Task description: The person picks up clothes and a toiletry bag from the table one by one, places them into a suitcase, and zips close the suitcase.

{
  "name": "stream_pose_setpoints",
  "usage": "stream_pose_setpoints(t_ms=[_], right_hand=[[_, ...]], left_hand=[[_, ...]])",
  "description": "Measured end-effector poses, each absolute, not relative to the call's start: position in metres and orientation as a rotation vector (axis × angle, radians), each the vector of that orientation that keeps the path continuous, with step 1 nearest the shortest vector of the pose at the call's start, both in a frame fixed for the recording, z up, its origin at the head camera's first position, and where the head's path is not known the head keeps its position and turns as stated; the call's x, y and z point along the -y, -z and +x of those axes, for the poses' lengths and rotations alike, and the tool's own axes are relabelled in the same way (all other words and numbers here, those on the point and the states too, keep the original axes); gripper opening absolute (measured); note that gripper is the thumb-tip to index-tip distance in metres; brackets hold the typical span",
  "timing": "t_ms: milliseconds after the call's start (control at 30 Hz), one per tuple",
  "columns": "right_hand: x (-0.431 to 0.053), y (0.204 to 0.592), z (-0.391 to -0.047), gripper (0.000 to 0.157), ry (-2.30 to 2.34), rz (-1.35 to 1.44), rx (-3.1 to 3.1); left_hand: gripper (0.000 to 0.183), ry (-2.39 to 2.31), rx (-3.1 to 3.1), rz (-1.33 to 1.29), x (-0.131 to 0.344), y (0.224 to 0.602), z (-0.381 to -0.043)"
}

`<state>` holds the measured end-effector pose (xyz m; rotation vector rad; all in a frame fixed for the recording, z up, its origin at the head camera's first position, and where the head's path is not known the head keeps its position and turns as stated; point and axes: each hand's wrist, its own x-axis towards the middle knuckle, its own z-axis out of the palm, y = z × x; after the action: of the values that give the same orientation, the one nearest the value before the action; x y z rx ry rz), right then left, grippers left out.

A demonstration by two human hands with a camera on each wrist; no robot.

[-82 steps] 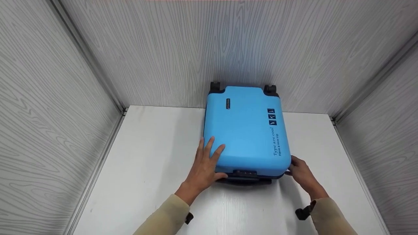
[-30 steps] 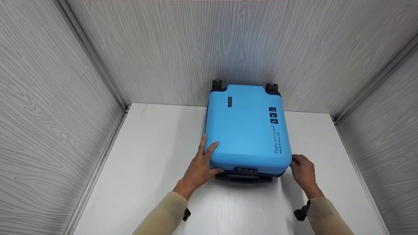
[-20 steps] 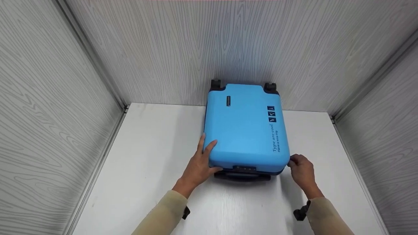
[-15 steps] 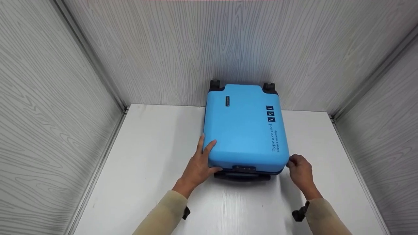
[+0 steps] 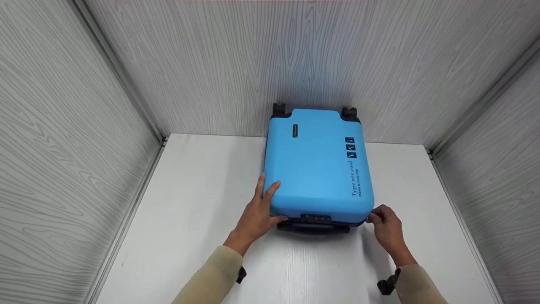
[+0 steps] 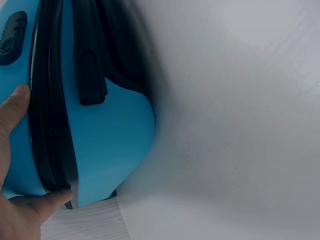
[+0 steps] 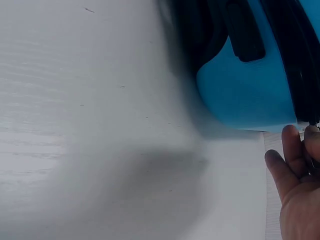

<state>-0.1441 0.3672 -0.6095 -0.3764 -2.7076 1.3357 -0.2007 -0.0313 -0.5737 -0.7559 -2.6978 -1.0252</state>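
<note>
A light blue hard-shell suitcase (image 5: 316,164) lies flat, wheels toward the back wall and handle (image 5: 313,228) toward me. My left hand (image 5: 254,219) rests on its near left corner, fingers spread along the side and top edge. In the left wrist view the thumb (image 6: 14,107) presses the shell beside the black zipper band (image 6: 47,110). At the near right corner, my right hand (image 5: 388,226) pinches what looks like a zipper pull between thumb and forefinger. The right wrist view shows those fingertips (image 7: 290,135) at the end of the zipper band; the pull is mostly hidden.
A combination lock (image 5: 316,218) sits on the suitcase's near edge. Two black wheels (image 5: 279,109) stick out close to the back wall (image 5: 270,63). The white tabletop (image 5: 198,190) stretches to both sides, bounded by grey wood-grain panels (image 5: 63,147).
My left hand has slid from the suitcase's top to its near left corner. Lately my right hand has shifted slightly toward me round the near right corner. The suitcase stays nearly in place.
</note>
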Motion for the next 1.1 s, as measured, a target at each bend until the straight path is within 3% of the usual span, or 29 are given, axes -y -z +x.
stream_pose_setpoints(t_ms=[1100], right_hand=[[-0.361,0.613,-0.124,0.01,-1.488,-0.359,2.658]], left_hand=[[0.113,1.099,2.705,-0.728,0.033,0.572,-0.198]])
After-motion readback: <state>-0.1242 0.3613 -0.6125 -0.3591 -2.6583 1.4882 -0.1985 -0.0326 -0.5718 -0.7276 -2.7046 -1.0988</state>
